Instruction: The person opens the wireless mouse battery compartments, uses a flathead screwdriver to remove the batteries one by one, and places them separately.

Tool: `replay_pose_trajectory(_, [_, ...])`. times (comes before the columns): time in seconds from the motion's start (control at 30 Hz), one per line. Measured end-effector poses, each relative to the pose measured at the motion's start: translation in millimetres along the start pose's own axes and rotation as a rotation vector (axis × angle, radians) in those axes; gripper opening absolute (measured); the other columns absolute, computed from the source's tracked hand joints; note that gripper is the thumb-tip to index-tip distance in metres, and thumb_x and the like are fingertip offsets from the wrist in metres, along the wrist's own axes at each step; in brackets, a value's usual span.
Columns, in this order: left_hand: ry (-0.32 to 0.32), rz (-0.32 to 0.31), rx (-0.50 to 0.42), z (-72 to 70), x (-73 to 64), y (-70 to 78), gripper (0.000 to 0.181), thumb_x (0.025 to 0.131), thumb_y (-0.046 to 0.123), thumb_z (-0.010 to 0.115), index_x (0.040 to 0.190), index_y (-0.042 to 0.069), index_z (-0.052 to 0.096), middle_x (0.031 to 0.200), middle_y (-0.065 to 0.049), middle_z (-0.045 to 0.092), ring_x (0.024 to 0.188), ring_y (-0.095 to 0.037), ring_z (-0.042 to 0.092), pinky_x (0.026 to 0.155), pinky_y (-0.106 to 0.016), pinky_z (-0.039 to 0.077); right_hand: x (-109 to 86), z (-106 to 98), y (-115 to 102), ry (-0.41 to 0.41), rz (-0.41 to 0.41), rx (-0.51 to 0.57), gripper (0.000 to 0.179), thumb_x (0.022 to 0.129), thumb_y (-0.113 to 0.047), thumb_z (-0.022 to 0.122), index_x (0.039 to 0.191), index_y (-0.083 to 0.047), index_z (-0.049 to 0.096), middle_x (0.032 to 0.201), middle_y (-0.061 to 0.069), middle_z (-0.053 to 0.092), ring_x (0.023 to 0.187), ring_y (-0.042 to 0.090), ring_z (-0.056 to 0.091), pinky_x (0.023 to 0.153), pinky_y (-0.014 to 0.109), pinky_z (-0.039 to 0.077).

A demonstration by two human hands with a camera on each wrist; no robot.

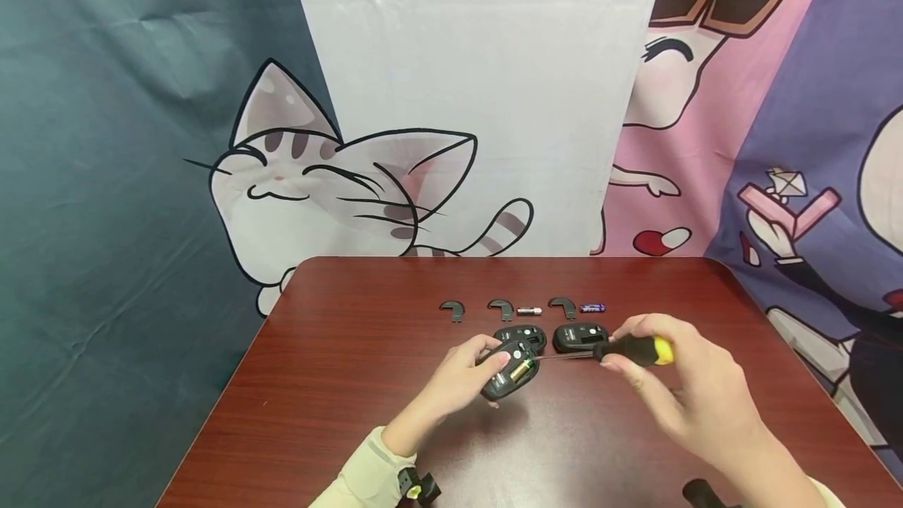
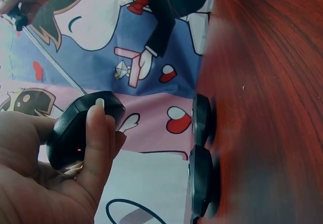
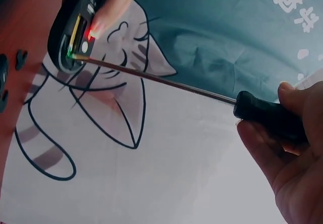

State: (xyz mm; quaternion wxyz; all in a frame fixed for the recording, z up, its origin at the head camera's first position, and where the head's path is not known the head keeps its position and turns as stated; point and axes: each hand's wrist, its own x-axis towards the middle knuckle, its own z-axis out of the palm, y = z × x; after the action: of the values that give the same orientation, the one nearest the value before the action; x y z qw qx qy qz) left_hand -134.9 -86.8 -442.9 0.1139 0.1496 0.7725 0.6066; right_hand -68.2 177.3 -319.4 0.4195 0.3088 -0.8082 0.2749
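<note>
My left hand (image 1: 458,371) grips a black computer mouse (image 1: 499,385) with its underside turned up, above the table. Its battery slot is uncovered and a battery (image 1: 520,370) lies in it. In my right hand (image 1: 694,390) is a screwdriver (image 1: 631,350) with a black and yellow handle, pinched between thumb and fingers. The long metal shaft (image 3: 161,80) reaches across to the mouse, its tip right at the end of the battery slot in the right wrist view. A red light (image 2: 79,150) glows on the mouse in the left wrist view.
Two more mice (image 1: 522,333) (image 1: 580,335) lie bottom up on the brown table (image 1: 339,382) behind the held one. Beyond them are battery covers (image 1: 453,310) (image 1: 502,308) (image 1: 562,306), a white battery (image 1: 529,310) and a blue one (image 1: 592,308). A printed curtain (image 1: 480,61) hangs behind the table.
</note>
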Motion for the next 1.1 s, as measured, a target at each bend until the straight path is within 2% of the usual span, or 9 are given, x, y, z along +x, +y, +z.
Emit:
replay_pose_trajectory(0.1, [0.004,0.007,0.01,-0.1,0.5,1.9,0.031,0.103,0.027,0.061,0.117,0.0,0.062,0.09,-0.012,0.071,0.059,-0.016,0.066,0.057,-0.056,0.062,1.3,-0.2,-3.2,0.002,-0.014,0.004,0.059,0.098,-0.058,0.055,0.099,0.001,0.061,0.089,-0.003,0.07,0.087,-0.008,0.058,0.069,0.013,0.049])
replay_pose_trajectory(0.27, [0.011,0.033,0.039,-0.3,-0.5,7.7,0.032,0.103,0.027,0.059,0.118,-0.002,0.061,0.089,-0.014,0.07,0.056,-0.014,0.065,0.05,-0.04,0.063,1.8,-5.8,4.1,0.001,0.02,0.005,0.064,0.098,-0.057,0.055,0.109,0.007,0.055,0.09,0.0,0.07,0.092,-0.014,0.057,0.068,0.011,0.047])
replay_pose_trajectory(0.37, [0.01,0.056,0.059,-1.0,-0.8,9.7,0.032,0.104,0.027,0.058,0.119,-0.001,0.061,0.092,-0.014,0.07,0.057,-0.012,0.065,0.047,-0.033,0.062,1.2,-8.6,9.7,-0.006,0.095,0.03,0.066,0.097,-0.056,0.057,0.114,0.008,0.055,0.094,-0.003,0.069,0.095,-0.016,0.057,0.073,0.006,0.046])
replay_pose_trajectory(0.47, [0.021,0.076,0.055,-2.3,-1.0,11.7,0.032,0.104,0.027,0.058,0.12,0.0,0.062,0.096,-0.015,0.069,0.058,-0.012,0.066,0.048,-0.034,0.062,1.4,-11.0,16.9,0.014,0.217,0.088,0.051,0.094,-0.033,0.073,0.117,0.008,0.054,0.099,-0.01,0.068,0.091,-0.014,0.059,0.075,0.002,0.045])
replay_pose_trajectory(0.57, [0.034,0.088,0.041,-3.6,-1.1,14.2,0.03,0.104,0.026,0.057,0.121,0.002,0.063,0.098,-0.014,0.069,0.058,-0.015,0.066,0.048,-0.035,0.062,2.3,-14.4,28.0,0.055,0.327,0.195,0.046,0.085,0.001,0.079,0.12,0.011,0.051,0.102,-0.012,0.068,0.086,-0.007,0.062,0.074,0.002,0.047])
replay_pose_trajectory(0.67, [0.034,0.086,0.033,-4.7,-0.6,17.5,0.03,0.104,0.028,0.057,0.121,0.005,0.064,0.095,-0.013,0.069,0.057,-0.022,0.068,0.048,-0.036,0.062,2.2,-16.5,42.4,0.116,0.387,0.441,0.044,0.081,0.022,0.07,0.118,0.012,0.048,0.101,-0.001,0.07,0.085,0.005,0.065,0.074,0.007,0.052])
replay_pose_trajectory(0.83, [0.023,0.085,0.025,-5.9,-2.1,27.0,0.031,0.105,0.03,0.056,0.123,0.006,0.064,0.092,-0.012,0.069,0.055,-0.023,0.067,0.048,-0.036,0.062,-0.6,-18.5,57.7,0.23,0.581,0.789,0.037,0.089,0.022,0.059,0.116,-0.002,0.052,0.099,0.008,0.07,0.087,0.012,0.069,0.08,0.015,0.059])
replay_pose_trajectory(0.9, [0.019,0.089,0.02,-6.5,-3.4,31.3,0.031,0.105,0.03,0.056,0.124,0.006,0.064,0.094,-0.013,0.069,0.055,-0.02,0.066,0.048,-0.036,0.062,-1.5,-19.5,60.6,0.268,0.634,0.833,0.034,0.091,0.02,0.058,0.115,-0.003,0.052,0.098,0.009,0.07,0.085,0.013,0.071,0.079,0.021,0.062])
replay_pose_trajectory(1.1, [0.016,0.104,0.02,-8.7,-6.6,40.8,0.03,0.106,0.027,0.055,0.124,0.005,0.063,0.098,-0.014,0.068,0.054,-0.015,0.064,0.048,-0.036,0.062,-1.7,-20.6,65.4,0.382,0.652,0.942,0.028,0.091,0.022,0.055,0.115,0.006,0.054,0.095,0.013,0.071,0.081,0.018,0.072,0.077,0.028,0.063])
